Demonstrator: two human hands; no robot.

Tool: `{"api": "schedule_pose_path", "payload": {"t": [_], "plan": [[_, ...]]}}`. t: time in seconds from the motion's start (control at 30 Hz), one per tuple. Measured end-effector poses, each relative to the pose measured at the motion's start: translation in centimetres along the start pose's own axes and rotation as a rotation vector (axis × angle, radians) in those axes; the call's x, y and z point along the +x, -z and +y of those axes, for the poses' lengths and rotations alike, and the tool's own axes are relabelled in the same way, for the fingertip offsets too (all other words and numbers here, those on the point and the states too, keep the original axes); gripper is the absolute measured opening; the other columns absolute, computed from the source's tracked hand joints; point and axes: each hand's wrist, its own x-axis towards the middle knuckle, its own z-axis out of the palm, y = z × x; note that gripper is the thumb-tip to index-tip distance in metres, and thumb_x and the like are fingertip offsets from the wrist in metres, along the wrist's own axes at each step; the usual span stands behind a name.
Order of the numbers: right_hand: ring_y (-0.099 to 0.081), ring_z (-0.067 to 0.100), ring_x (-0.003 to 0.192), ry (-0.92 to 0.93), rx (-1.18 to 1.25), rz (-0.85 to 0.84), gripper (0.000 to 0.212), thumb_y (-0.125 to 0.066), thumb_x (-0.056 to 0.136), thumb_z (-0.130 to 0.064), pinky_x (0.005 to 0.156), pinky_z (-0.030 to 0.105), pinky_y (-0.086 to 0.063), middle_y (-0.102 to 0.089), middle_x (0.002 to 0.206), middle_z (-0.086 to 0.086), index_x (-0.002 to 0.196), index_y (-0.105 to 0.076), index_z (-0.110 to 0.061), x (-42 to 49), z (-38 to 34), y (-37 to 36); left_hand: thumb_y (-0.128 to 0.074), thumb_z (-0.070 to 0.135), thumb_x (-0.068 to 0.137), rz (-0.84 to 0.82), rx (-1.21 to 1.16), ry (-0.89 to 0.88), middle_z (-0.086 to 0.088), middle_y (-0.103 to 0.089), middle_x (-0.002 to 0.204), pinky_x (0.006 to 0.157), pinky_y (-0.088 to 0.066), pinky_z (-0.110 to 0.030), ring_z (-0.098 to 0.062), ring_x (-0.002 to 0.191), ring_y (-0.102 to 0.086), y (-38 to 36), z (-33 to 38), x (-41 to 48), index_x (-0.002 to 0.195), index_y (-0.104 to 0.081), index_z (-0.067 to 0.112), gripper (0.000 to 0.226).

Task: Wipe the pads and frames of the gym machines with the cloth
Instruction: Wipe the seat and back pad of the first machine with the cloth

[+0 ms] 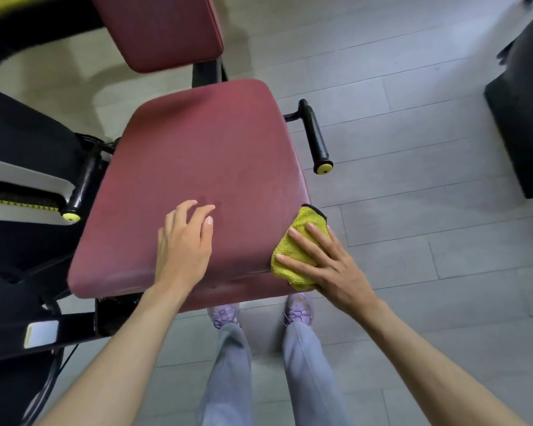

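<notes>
Black frame (pixel 19 142): nine o'clock, blurred, partly cut off.
Left hand (pixel 183 244): fingers loose, grasping nothing, over maroon seat pad (pixel 203 155).
Yellow cloth (pixel 299 250): pad's four o'clock corner, half hidden.
Right hand (pixel 326 265): spread flat, pressing the cloth.

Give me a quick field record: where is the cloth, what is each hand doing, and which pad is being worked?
pad in work: maroon seat pad
cloth: yellow cloth on the seat pad's near right corner, lapping over the edge
right hand: right hand flat on the cloth, fingers spread
left hand: left hand over the seat pad, fingers relaxed, holding nothing; contact unclear
back pad: back pad beyond the seat, untouched
handle: black handle right of the seat, untouched
</notes>
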Motion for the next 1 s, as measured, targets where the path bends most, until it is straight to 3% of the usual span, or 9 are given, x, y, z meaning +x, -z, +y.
{"api": "schedule_pose_path", "payload": {"t": [0.1, 0.2, 0.3, 0.4, 0.47, 0.53, 0.7, 0.83, 1.0], "plan": [[-0.022, 0.034, 0.156, -0.255, 0.217, 0.116, 0.058, -0.065, 0.099, -0.035, 0.119, 0.059, -0.031, -0.032, 0.166, 0.004, 0.154, -0.047, -0.031, 1.6, -2.0, -0.3, -0.038, 0.035, 0.108, -0.004, 0.000, -0.014, 0.002, -0.045, 0.149, 0.111, -0.033, -0.047, -0.020, 0.139, -0.035, 0.0, 0.8, -0.3, 0.137, -0.058, 0.031, 0.036], [-0.029, 0.021, 0.154, -0.585, 0.361, 0.204, 0.051, -0.055, 0.103, -0.043, 0.117, 0.043, -0.038, -0.036, 0.164, -0.009, 0.153, -0.048, -0.035, 4.7, -3.2, 0.0, -0.037, 0.035, 0.109, 0.001, -0.024, -0.004, 0.004, -0.046, 0.148, 0.110, -0.033, -0.046, -0.019, 0.140, -0.035, -0.1, 1.1, -0.5, 0.138, -0.058, 0.031, 0.037], [-0.041, 0.019, 0.145, -0.903, 0.458, 0.121, 0.049, -0.051, 0.104, -0.050, 0.106, 0.039, -0.044, -0.034, 0.164, -0.014, 0.152, -0.044, -0.043, 8.9, -2.1, 1.4, -0.036, 0.036, 0.109, -0.008, -0.019, -0.012, 0.004, -0.046, 0.148, 0.109, -0.034, -0.046, -0.019, 0.140, -0.035, -0.4, 1.1, -0.2, 0.138, -0.058, 0.031, 0.037], [-0.054, 0.033, 0.131, -1.095, 0.610, 0.009, 0.056, -0.046, 0.104, -0.053, 0.099, 0.044, -0.044, -0.051, 0.153, 0.001, 0.158, -0.033, -0.042, 11.9, 0.0, 2.5, -0.035, 0.036, 0.109, -0.032, -0.003, -0.020, 0.004, -0.047, 0.147, 0.109, -0.035, -0.046, -0.019, 0.139, -0.035, -0.6, 0.9, 0.2, 0.138, -0.057, 0.032, 0.037], [-0.060, 0.037, 0.117, -1.155, 0.591, -0.004, 0.057, -0.045, 0.104, -0.055, 0.091, 0.045, -0.045, -0.066, 0.130, 0.010, 0.157, -0.033, -0.039, 12.4, 0.2, 2.9, -0.036, 0.037, 0.108, -0.040, -0.009, -0.028, 0.004, -0.047, 0.147, 0.109, -0.035, -0.047, -0.019, 0.138, -0.036, -0.4, 0.9, 0.7, 0.138, -0.056, 0.033, 0.037], [-0.063, 0.039, 0.104, -1.188, 0.561, 0.027, 0.045, -0.046, 0.102, -0.056, 0.079, 0.042, -0.043, -0.071, 0.110, 0.011, 0.143, -0.048, -0.036, 11.7, -0.7, 3.2, -0.036, 0.037, 0.108, -0.047, -0.016, -0.048, 0.004, -0.048, 0.146, 0.108, -0.035, -0.047, -0.020, 0.138, -0.036, -0.2, 1.1, 1.7, 0.139, -0.056, 0.033, 0.037], [-0.061, 0.037, 0.089, -1.340, 0.551, 0.053, 0.042, -0.045, 0.101, -0.060, 0.072, 0.042, -0.042, -0.067, 0.088, 0.007, 0.100, -0.058, -0.020, 8.0, -3.6, 3.9, -0.039, 0.036, 0.107, -0.030, -0.067, -0.066, 0.002, -0.050, 0.143, 0.107, -0.037, -0.049, -0.023, 0.136, -0.039, 0.4, 1.7, 4.2, 0.138, -0.057, 0.032, 0.036], [-0.059, 0.037, 0.088, -1.433, 0.510, -0.008, 0.052, -0.039, 0.102, -0.064, 0.072, 0.042, -0.042, -0.067, 0.087, 0.009, 0.090, -0.059, -0.017, 9.2, -3.0, 3.7, -0.038, 0.037, 0.107, -0.059, -0.082, -0.079, 0.003, -0.050, 0.143, 0.108, -0.036, -0.048, -0.022, 0.136, -0.039, -0.1, 1.1, 6.2, 0.139, -0.057, 0.031, 0.037], [-0.058, 0.038, 0.091, -1.414, 0.340, -0.068, 0.050, -0.037, 0.106, -0.055, 0.073, 0.041, -0.035, -0.069, 0.100, 0.016, 0.104, -0.061, -0.010, 15.7, 0.6, 2.2, -0.044, 0.034, 0.106, -0.081, -0.071, -0.101, 0.005, -0.054, 0.136, 0.104, -0.037, -0.045, -0.021, 0.130, -0.043, -0.6, -0.9, 8.7, 0.136, -0.060, 0.031, 0.034]]}}
